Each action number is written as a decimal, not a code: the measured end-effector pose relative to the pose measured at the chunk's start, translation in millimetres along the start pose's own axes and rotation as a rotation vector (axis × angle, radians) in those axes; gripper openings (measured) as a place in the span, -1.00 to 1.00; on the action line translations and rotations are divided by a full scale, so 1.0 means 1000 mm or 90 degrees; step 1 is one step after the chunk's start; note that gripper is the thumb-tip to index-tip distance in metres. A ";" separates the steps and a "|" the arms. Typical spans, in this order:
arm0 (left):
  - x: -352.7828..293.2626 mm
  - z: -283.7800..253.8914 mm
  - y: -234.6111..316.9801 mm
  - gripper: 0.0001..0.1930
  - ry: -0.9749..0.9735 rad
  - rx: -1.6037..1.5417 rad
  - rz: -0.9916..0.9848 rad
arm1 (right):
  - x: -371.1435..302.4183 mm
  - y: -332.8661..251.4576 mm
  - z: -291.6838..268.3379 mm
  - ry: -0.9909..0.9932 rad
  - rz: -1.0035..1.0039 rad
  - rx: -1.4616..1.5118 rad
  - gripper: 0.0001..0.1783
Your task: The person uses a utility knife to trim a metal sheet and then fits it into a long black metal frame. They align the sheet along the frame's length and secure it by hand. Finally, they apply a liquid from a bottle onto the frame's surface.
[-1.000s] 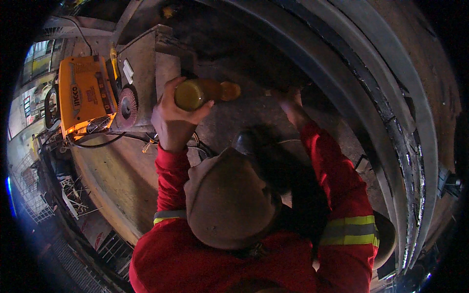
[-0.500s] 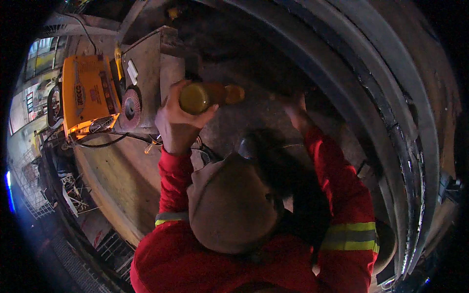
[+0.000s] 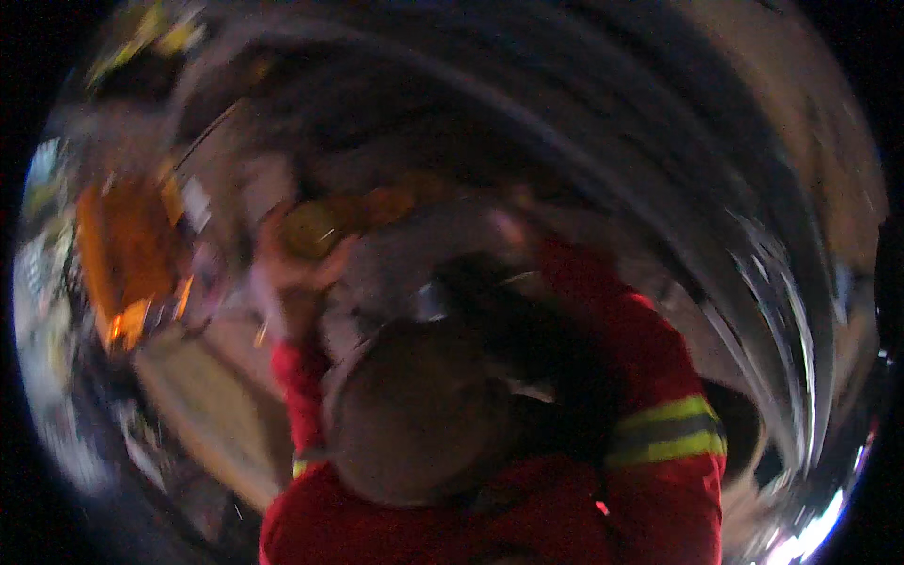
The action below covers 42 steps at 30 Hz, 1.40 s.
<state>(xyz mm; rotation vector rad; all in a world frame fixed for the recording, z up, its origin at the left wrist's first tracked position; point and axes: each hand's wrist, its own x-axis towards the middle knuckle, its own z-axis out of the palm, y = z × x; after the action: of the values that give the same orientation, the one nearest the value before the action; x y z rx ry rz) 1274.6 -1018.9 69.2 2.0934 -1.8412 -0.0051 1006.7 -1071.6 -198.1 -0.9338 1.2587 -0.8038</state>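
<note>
A yellow tool (image 3: pixel 325 226) is gripped in the left hand (image 3: pixel 292 268), its fingers clamped round the rounded body, and held up against a grey curved metal wall (image 3: pixel 565 122). The right hand (image 3: pixel 504 226) is raised beside it near the wall; whether its fingers are apart or together cannot be told through the heavy blur. Red sleeves (image 3: pixel 659 377) with a yellow reflective band are seen below. An orange machine (image 3: pixel 127 254) is set at far left.
</note>
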 end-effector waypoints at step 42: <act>0.000 0.026 0.054 -0.33 -0.038 -0.101 -0.057 | -0.013 -0.037 -0.015 -0.037 0.085 0.061 -0.66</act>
<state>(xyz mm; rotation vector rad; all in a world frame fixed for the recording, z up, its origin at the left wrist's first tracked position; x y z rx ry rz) 1216.8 -1030.8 58.6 2.0833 -1.7183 -0.2300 990.5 -1077.6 -159.9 -0.7814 1.2085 -0.7206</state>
